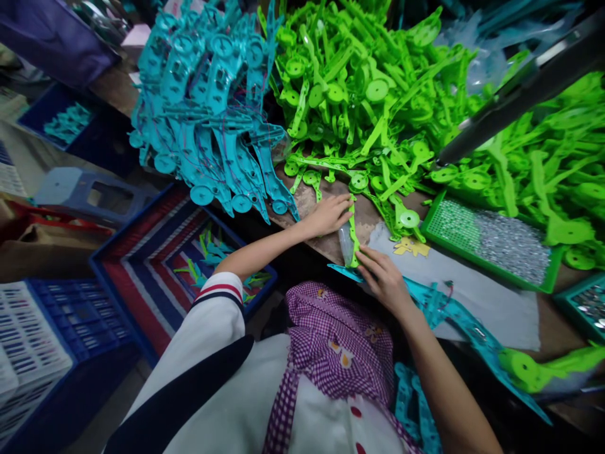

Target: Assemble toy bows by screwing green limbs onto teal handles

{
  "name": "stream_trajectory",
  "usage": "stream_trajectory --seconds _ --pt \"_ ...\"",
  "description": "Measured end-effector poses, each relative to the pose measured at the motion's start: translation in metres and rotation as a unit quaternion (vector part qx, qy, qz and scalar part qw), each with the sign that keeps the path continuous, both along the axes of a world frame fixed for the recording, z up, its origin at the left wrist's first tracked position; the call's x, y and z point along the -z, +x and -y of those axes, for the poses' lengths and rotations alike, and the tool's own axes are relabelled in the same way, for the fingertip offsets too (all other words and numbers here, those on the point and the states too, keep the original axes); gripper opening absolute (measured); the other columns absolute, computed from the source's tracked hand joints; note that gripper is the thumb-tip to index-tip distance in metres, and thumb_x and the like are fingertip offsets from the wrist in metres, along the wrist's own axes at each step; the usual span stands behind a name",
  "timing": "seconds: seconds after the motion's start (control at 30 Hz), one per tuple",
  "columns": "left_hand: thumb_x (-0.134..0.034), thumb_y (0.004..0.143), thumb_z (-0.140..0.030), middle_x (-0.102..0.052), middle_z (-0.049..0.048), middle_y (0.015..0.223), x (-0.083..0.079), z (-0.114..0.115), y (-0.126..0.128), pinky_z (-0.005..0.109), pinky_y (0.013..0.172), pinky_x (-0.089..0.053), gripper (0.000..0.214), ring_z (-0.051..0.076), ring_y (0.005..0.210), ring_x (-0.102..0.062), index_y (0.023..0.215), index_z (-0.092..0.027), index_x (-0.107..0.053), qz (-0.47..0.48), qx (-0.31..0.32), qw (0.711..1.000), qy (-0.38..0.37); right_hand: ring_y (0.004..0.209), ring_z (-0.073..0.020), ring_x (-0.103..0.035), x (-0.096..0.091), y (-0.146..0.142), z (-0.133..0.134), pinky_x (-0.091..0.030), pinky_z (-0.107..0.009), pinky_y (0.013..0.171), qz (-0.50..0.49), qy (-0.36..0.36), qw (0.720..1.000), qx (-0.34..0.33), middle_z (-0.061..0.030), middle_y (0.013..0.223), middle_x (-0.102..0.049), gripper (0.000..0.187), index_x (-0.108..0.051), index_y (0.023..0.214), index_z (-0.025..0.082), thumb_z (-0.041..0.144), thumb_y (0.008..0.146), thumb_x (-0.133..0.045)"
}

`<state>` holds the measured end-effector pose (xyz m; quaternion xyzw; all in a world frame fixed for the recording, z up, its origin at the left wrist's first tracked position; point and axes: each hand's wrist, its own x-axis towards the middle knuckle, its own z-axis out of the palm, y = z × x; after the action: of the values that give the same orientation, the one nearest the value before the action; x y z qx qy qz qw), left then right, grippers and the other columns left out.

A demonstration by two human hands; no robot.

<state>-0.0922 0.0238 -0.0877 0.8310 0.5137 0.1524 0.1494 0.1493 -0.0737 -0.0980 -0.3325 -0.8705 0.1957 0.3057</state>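
A narrow bright green plastic part [354,234] lies between my hands at the table's front edge, with a clear piece [346,244] along its left side. My left hand [331,214] grips its far end, fingers closed. At the near end, the fingers of my right hand [385,277] pinch it. Just below my right hand runs a long blue plastic part [466,325] with a green round-ended piece [524,369] at its far right. A yellow cut-out [411,246] rests on a grey sheet [496,315] to the right.
Blue parts with thin wires [208,120] are stacked at the back left. A large heap of green parts [359,82] covers the back. A green tray [491,239] holds small metal pieces. A dark bar [520,88] slants in from the upper right. A lined crate [146,271] stands left.
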Motion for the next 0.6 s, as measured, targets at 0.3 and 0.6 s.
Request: stream_trajectory --seconds 0.3,0.6 --pt "-0.033 0.105 -0.039 -0.04 0.0159 0.159 0.011 0.009 0.007 0.046 0.117 -0.035 0.052 0.029 0.14 -0.046 0.148 -0.014 -0.044 -0.027 -0.018 0.999 -0.032 0.114 -0.0241 -0.066 -0.004 0.013 -0.002 -0.053 -0.042 0.096 -0.006 0.016 1.0 0.026 -0.0117 0.127 -0.068 0.034 -0.064 0.128 0.024 0.023 0.094 -0.062" --pt "-0.028 0.105 -0.032 -0.038 0.0182 0.16 0.002 0.013 0.009 0.048 0.119 -0.026 0.053 0.031 0.143 -0.041 0.15 -0.008 -0.043 -0.081 0.001 0.996 -0.025 0.103 -0.0219 -0.068 -0.009 0.0 0.003 -0.039 -0.044 0.097 0.089 0.105 0.989 0.05 -0.0076 0.116 -0.073 0.018 -0.067 0.111 0.022 0.026 0.094 -0.065"
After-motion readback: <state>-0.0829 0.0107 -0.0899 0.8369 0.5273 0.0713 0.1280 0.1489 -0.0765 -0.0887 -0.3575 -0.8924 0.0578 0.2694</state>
